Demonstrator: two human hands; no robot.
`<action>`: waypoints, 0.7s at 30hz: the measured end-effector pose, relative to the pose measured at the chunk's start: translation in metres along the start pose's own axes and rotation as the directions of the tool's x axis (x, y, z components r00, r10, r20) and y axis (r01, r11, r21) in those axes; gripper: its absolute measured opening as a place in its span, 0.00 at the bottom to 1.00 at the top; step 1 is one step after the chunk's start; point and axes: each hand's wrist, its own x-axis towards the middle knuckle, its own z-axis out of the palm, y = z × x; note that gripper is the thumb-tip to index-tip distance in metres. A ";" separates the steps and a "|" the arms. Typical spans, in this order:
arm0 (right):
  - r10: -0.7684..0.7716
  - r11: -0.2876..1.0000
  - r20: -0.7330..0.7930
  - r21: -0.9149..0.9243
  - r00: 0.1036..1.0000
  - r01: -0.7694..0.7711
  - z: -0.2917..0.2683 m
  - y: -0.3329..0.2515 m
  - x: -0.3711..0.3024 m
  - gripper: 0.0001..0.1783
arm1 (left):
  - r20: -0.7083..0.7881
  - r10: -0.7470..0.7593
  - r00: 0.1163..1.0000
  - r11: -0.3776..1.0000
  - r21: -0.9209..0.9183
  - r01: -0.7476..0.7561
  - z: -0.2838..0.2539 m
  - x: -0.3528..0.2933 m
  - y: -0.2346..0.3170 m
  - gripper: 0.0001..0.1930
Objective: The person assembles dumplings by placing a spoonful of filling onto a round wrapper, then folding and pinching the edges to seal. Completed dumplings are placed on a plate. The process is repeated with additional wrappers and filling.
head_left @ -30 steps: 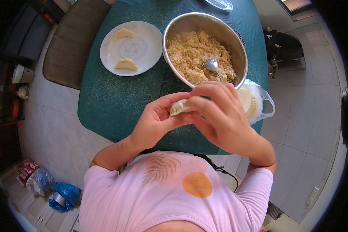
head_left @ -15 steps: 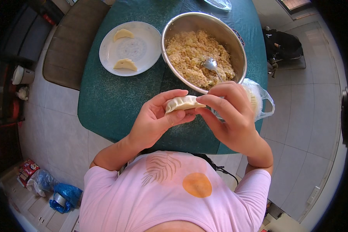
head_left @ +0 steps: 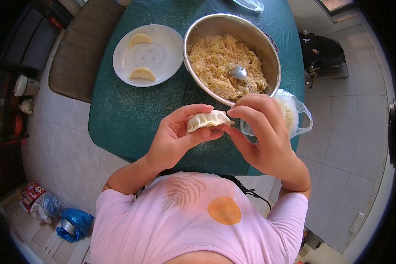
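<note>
A pale, crescent-shaped dumpling [head_left: 209, 119] with a pleated upper edge is held over the near side of the table. My left hand [head_left: 174, 136] is closed around its left part, thumb in front and fingers behind and beneath. At the dumpling's right tip, my right hand [head_left: 266, 132] has its thumb and index finger on either side, the thumb low and the index finger at the upper edge. Beyond my hands stands a large steel bowl [head_left: 275, 81] of minced filling [head_left: 224, 61], with a metal spoon [head_left: 239, 73] in it. Two dumplings [head_left: 141, 39] lie on a white plate [head_left: 167, 72].
A clear plastic bag [head_left: 303, 119] holding round, pale wrappers sits on the green-covered table [head_left: 119, 119], partly behind my right hand. A brown bench [head_left: 81, 53] stands left of the table. Blue plastic bags [head_left: 75, 224] lie at lower left, a black bag [head_left: 323, 50] at right.
My right thumb and index finger have spread a little apart at the dumpling's right end, so its tip now shows between them. The left hand has barely moved.
</note>
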 end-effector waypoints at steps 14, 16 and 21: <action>-0.071 0.997 0.013 -0.018 0.997 0.071 -0.002 -0.006 0.007 0.18 | 0.022 0.020 1.000 0.998 0.065 -0.021 0.003 0.001 0.003 0.21; -0.101 0.994 0.044 -0.033 0.994 0.102 0.000 -0.005 0.007 0.18 | 0.016 0.028 0.999 0.989 0.143 -0.030 0.004 -0.001 0.003 0.21; -0.125 0.988 0.086 -0.077 0.988 0.132 0.003 -0.007 0.003 0.19 | 0.020 0.007 1.000 0.994 0.107 -0.009 0.006 -0.004 0.002 0.21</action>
